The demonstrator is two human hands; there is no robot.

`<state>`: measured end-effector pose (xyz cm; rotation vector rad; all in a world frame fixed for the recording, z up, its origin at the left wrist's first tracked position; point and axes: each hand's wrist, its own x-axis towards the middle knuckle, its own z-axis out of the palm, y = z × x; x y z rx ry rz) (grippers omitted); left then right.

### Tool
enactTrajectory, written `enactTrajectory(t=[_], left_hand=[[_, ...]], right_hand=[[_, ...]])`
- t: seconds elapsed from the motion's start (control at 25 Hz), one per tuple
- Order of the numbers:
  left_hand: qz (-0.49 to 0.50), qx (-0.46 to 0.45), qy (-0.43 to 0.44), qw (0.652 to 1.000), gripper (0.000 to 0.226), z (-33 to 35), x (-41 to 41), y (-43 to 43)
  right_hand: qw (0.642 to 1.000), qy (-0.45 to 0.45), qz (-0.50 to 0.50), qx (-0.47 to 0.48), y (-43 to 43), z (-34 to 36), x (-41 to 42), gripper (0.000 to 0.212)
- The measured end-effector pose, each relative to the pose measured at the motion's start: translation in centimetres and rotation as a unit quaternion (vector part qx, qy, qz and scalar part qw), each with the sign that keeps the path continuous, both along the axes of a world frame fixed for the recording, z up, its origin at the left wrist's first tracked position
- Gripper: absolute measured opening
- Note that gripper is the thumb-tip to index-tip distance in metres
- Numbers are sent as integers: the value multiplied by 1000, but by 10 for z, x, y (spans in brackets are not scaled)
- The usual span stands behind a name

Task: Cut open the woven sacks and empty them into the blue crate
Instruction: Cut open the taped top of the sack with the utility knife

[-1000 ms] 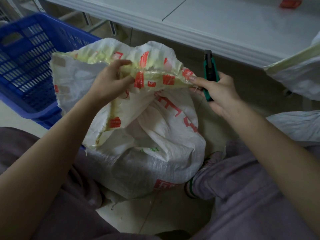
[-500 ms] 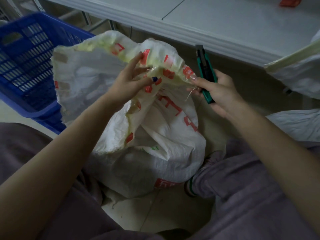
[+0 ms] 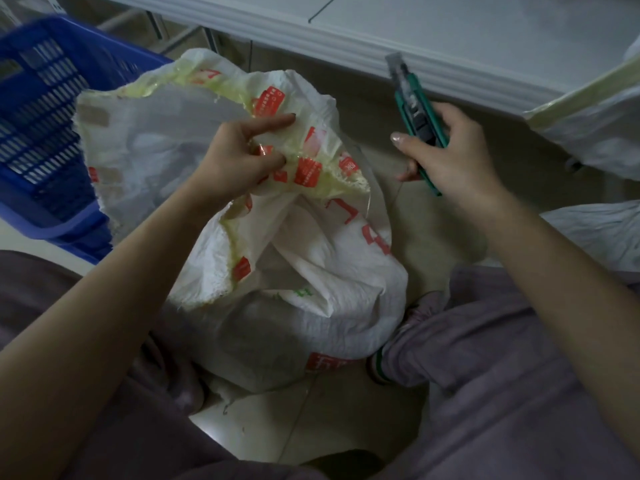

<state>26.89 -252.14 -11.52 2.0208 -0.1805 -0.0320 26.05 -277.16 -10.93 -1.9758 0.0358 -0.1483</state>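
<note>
knees: trousers [image 3: 519, 393] frame the work, and the sack stands between them.
sack [image 3: 294, 289]: on the floor [image 3: 311, 427], base nearest me, roughly upright. The long axis runs up and away, and the top leans left.
mouth: top edge cut and ragged, yellowish liner showing along the rim. Contents can't be seen.
left hand [image 3: 235, 157]: clamped on the mouth, with rim fabric bunched in curled fingers and the forefinger lying straight along it.
right hand [image 3: 450, 157]: just right of the sack and not touching it, wrapped round the knife [image 3: 412, 109]. The knife tip points up and away toward the desk. The blade looks extended, but I can't be sure.
hands: apart, with the sack's mouth between them.
crate [image 3: 38, 133]: left of the sack and beyond it, rim up. The sack's top-left corner overlaps the crate's near wall in view, and I can't tell whether they touch.
key relation: the crate lies on the left-hand side, so the left hand is nearer. My read is that the tip goes left and away, mouth first.
need: the base has to be lifted, and the right hand is tied up with the knife. It should probably be parked first.
risk: an open blade close to the sack and forearm during the heave.
desk [image 3: 450, 39]: white edge across the far side, nothing of the task on it.
other sacks [image 3: 595, 133]: far right, out of the tip path.
</note>
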Motion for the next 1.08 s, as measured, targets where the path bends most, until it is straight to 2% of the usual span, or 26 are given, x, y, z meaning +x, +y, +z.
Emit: enactTrajectory(t=[0.08, 0.16, 0.28, 0.44, 0.92, 1.08], left_hand=[[8, 35, -4, 999, 51, 0, 1, 1], [5, 65, -7, 998, 53, 0, 3, 3], [-12, 92, -3, 996, 54, -1, 2, 2], [-43, 139, -9, 989, 57, -4, 2, -2], [-75, 187, -22, 979, 63, -7, 2, -5], [-79, 203, -27, 976, 65, -5, 1, -7]], right_hand=[[992, -22, 72, -97, -4, 13, -13, 36], [966, -50, 132, -217, -7, 23, -24, 35], [936, -64, 175, -299, -9, 27, -29, 38], [923, -69, 193, -325, -5, 23, -26, 39], [868, -64, 224, -439, 24, 18, -21, 42], [877, -77, 194, -432, 28, 21, -20, 42]])
